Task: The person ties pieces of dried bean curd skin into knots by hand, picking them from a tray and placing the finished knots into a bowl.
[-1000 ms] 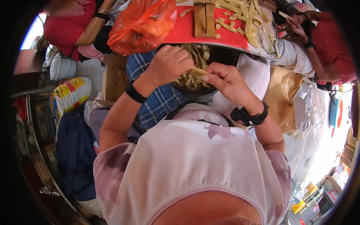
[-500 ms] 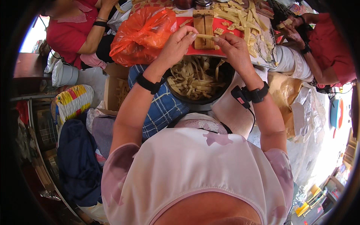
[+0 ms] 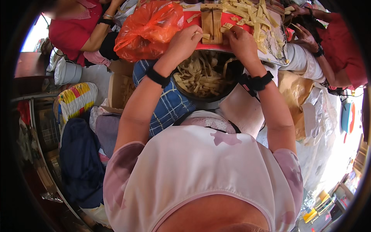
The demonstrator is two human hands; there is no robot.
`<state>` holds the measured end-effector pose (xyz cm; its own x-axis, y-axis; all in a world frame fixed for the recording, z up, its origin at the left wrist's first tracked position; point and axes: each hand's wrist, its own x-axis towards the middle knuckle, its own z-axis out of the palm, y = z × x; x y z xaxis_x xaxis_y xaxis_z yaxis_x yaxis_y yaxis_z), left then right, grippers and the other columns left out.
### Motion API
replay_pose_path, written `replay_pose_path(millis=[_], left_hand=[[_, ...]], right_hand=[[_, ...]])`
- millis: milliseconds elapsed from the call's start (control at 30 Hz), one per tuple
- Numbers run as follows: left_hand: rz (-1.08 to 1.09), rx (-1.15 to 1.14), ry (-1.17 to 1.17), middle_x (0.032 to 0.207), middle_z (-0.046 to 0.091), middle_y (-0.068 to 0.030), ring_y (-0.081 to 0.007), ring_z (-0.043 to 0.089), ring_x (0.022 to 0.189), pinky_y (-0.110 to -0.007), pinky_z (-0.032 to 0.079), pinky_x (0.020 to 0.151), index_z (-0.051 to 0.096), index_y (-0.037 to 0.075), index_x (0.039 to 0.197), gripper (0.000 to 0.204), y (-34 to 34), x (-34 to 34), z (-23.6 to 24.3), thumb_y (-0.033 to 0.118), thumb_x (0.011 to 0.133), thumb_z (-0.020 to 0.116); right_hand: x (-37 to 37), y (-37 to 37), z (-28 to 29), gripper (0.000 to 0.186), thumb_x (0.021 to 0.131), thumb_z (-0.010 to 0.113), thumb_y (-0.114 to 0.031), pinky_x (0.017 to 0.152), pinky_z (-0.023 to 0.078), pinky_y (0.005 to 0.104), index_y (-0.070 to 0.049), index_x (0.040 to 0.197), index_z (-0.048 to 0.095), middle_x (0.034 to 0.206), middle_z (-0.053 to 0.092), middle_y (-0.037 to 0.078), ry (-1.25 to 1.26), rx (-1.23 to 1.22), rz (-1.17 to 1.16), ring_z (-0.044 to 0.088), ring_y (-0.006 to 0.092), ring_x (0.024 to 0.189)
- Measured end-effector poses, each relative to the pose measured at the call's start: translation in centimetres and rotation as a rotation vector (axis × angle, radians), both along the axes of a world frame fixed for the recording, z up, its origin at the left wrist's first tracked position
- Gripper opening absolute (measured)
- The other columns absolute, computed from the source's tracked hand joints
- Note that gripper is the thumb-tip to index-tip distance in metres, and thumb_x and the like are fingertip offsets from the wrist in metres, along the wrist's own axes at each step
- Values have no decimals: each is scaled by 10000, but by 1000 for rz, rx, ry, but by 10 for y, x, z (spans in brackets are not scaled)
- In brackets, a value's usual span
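Note:
My left hand (image 3: 187,40) is closed in a pinch on a pale yellow strip (image 3: 206,36), whose end sticks out over the lower part of a grooved wooden block (image 3: 211,19). On the block's other side my right hand (image 3: 243,41) has its fingers pinched together beside another pale piece (image 3: 226,27); its fingertips are partly hidden. Whether the two pieces are joined cannot be made out. The block lies on a red patch of the tabletop (image 3: 189,23). Below my hands, a dark round basin (image 3: 183,91) holds many similar strips (image 3: 203,73).
An orange-red plastic bag (image 3: 148,31) bulges left of the block. More strips (image 3: 255,15) are heaped at the table's right. Two people in red (image 3: 73,31) sit at either side. A blue checked cloth (image 3: 162,112) and an open cardboard box (image 3: 116,91) lie left of the basin.
Both hands have come down to the block's lower sides and moved slightly apart. The strip that stretched between them above the block now shows only as short ends near each hand.

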<state>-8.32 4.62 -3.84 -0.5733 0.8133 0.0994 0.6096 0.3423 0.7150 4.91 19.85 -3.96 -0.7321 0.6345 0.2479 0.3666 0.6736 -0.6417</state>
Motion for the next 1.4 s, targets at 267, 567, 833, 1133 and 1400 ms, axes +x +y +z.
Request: replay_pose_path(millis=[267,567,833,1133,1400], left_hand=[[-96,105,-1009,872,627,-45,-150,581,780,-278,454,718,632,24,931,350,-44,62,-4,325,934,453],[53,364,-1398,856,564,-26,-114,535,776,-244,434,683,576,55,968,196,-46,84,16,189,907,447],[-104,193,244,780,537,-109,-298,558,830,-361,454,717,562,59,1007,266,-50,82,16,-13,773,458],[-76,500,-33,889,594,-113,-217,591,755,-281,470,687,552,41,1010,195,-46,75,21,-17,858,444],[-287,575,-936,866,578,-10,-59,529,799,-197,440,729,540,0,1002,132,-56,75,29,66,892,509]], right_hand=[[36,-72,36,169,818,602,-161,675,472,365,-23,915,608,779,612,147,405,-245,267,594,321,770],[49,-96,33,146,876,545,-135,612,482,313,-20,956,585,806,610,148,460,-973,494,598,276,671],[38,-86,8,222,922,490,-233,481,450,274,-25,873,549,668,544,39,520,-931,301,528,115,549],[56,-90,37,230,915,484,-244,543,443,306,-20,921,537,699,581,123,272,-346,408,552,233,547],[67,-81,46,169,868,582,-174,556,440,266,-15,907,624,731,616,57,394,-509,484,559,158,607]])
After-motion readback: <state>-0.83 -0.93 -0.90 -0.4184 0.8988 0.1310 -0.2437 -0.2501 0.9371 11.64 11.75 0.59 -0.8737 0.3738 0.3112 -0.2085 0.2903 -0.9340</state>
